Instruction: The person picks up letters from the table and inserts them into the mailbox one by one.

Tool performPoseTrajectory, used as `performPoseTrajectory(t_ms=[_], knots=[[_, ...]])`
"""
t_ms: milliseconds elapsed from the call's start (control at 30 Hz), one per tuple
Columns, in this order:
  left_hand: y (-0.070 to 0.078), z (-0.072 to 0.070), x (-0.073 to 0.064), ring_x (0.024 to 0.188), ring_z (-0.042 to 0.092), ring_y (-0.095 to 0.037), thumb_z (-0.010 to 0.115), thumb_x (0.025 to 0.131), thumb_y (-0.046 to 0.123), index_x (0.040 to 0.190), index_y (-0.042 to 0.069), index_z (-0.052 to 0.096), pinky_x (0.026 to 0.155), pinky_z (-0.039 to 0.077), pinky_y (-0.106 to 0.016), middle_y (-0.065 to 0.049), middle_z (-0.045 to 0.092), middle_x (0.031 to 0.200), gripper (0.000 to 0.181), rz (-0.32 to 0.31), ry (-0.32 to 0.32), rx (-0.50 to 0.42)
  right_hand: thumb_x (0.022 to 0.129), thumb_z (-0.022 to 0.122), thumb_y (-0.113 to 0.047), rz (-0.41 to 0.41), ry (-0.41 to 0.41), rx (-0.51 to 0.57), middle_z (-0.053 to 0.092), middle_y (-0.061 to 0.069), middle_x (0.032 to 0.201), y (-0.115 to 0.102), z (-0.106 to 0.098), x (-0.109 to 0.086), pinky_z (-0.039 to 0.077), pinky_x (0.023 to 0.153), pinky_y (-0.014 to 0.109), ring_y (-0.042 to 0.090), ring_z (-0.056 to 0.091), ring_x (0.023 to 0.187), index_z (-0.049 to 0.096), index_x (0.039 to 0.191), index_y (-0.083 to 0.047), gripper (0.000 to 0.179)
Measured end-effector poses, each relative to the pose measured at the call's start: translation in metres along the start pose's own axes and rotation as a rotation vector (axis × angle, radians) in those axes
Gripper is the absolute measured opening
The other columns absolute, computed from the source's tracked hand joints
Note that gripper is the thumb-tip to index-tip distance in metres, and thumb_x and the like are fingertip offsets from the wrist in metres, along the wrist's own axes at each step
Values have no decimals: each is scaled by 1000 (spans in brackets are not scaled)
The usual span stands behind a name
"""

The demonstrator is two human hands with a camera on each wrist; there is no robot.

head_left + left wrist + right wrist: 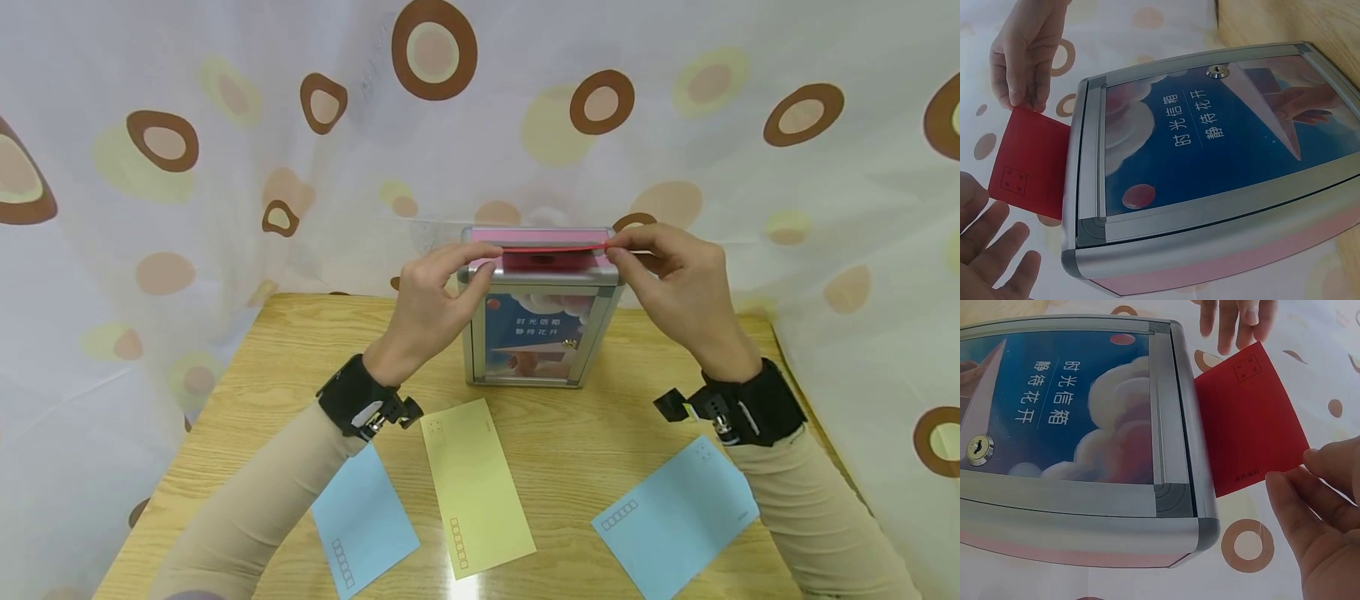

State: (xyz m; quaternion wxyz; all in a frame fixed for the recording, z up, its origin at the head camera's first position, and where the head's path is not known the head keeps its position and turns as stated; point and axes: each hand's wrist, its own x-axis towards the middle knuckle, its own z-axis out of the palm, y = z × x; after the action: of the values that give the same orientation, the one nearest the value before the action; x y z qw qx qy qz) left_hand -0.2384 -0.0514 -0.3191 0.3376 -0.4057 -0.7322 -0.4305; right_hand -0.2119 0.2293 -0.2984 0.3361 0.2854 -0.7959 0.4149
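A red envelope stands partly inside the top of a metal-framed mailbox, its lower part hidden in there. My right hand pinches one upper corner of the envelope between thumb and fingers; the right wrist view shows this grip closely. At the opposite upper corner is my left hand, a fingertip touching the envelope's edge. Its other fingers are spread and fairly straight in the left wrist view. The mailbox front carries a blue picture panel with white writing and a round keyed lock.
On the wooden table in front of the mailbox lie a yellow envelope, a blue envelope on the left, partly under the left forearm, and another blue envelope on the right. A patterned curtain hangs close behind the mailbox.
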Motion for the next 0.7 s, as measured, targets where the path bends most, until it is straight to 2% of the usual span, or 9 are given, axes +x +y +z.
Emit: performPoseTrajectory(t_ms=[133, 367, 700], knots=[[-1, 1, -1, 76, 61, -14, 63, 92, 6, 109, 1, 71, 65, 53, -42, -13, 73, 100, 19, -17, -8, 0, 83, 71, 6, 7, 3, -28, 72, 7, 92, 0, -1, 0, 52, 71, 12, 11, 64, 76, 72, 98, -2, 17], [-1, 2, -2, 81, 61, -15, 63, 92, 6, 111, 2, 71, 74, 56, -41, -12, 73, 102, 20, -38, -18, 1, 84, 71, 5, -5, 8, -43, 73, 8, 92, 1, 0, 0, 52, 71, 12, 6, 64, 76, 73, 98, -2, 16], [0, 2, -3, 80, 58, -15, 61, 93, 6, 112, 2, 70, 72, 54, -40, -12, 73, 103, 21, -56, -49, 0, 85, 69, 6, -16, -11, -42, 72, 10, 97, 4, 0, 0, 52, 80, 14, 8, 64, 85, 73, 99, -1, 17]])
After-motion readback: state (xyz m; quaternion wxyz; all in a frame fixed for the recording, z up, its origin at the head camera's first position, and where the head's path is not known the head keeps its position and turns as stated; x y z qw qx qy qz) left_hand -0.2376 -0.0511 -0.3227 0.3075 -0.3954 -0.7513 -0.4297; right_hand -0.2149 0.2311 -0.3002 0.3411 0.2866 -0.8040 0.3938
